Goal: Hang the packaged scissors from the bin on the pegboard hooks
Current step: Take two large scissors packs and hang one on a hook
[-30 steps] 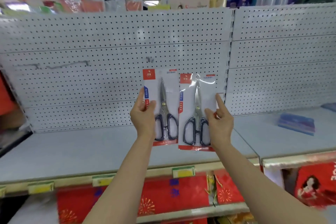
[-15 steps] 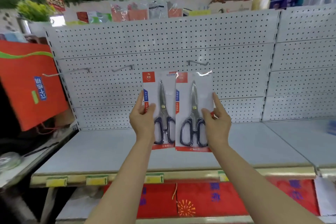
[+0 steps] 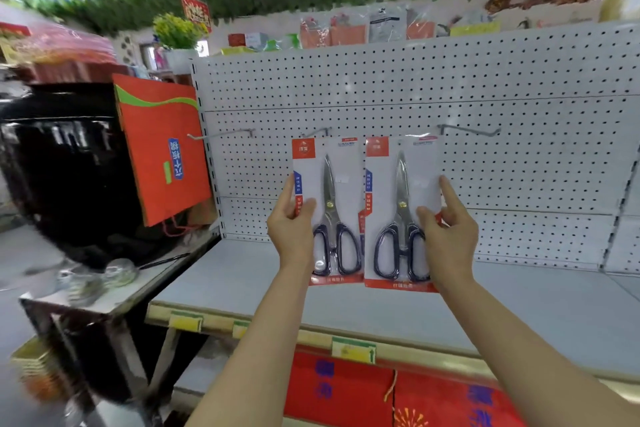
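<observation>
I hold two packaged scissors upright in front of the white pegboard [image 3: 381,80]. My left hand [image 3: 291,229] grips the left scissors pack [image 3: 332,184] by its left edge. My right hand [image 3: 446,232] grips the right scissors pack [image 3: 398,191] by its right edge. Both packs have white cards with red corners and black-handled scissors. Three bare metal hooks stick out of the board just above the packs: a left hook [image 3: 221,133], a middle hook [image 3: 317,132] over the left pack, and a right hook [image 3: 467,130]. The bin is out of sight.
A grey shelf [image 3: 242,281] runs below the pegboard with yellow price tags on its front edge. An orange-red paper bag [image 3: 162,149] hangs at the board's left end. A small table with shiny objects [image 3: 90,281] stands at the left.
The view has swung left, so the pegboard's left end, the orange bag and the side table now show. Both hands keep the packs side by side, now just under the hooks.
</observation>
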